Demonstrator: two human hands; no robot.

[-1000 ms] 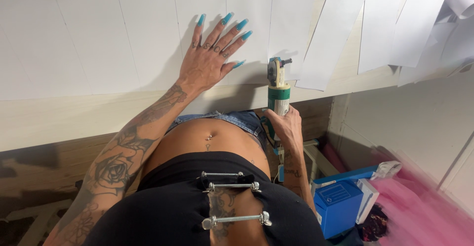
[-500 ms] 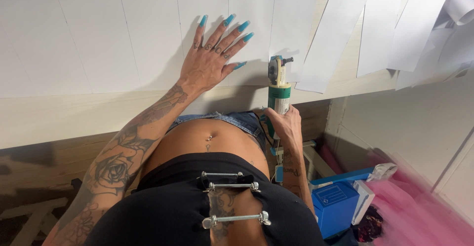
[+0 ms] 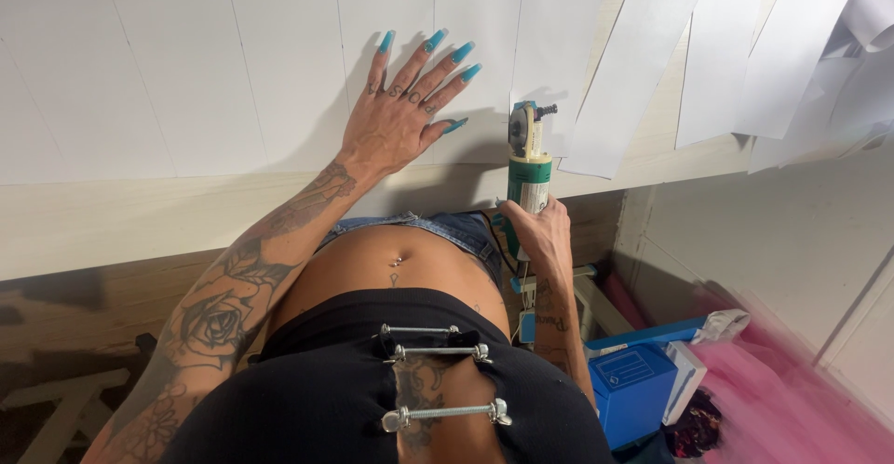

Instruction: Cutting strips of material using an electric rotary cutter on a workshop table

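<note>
White sheet [image 3: 279,64] pinned flat under splayed left hand [image 3: 396,115]; right hand [image 3: 538,231] clenched round rotary cutter [image 3: 527,161] (blade at the edge), cutting underway.

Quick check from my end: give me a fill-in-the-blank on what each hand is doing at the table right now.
1. The left hand lies flat, fingers spread, on the ____ sheet material.
2. The handheld rotary cutter with a green and cream body is gripped by the ____ hand.
3. The cutter's round blade sits at the sheet's ____ edge.
4. The box on the floor is ____.

Missing words: white; right; near; blue
</note>
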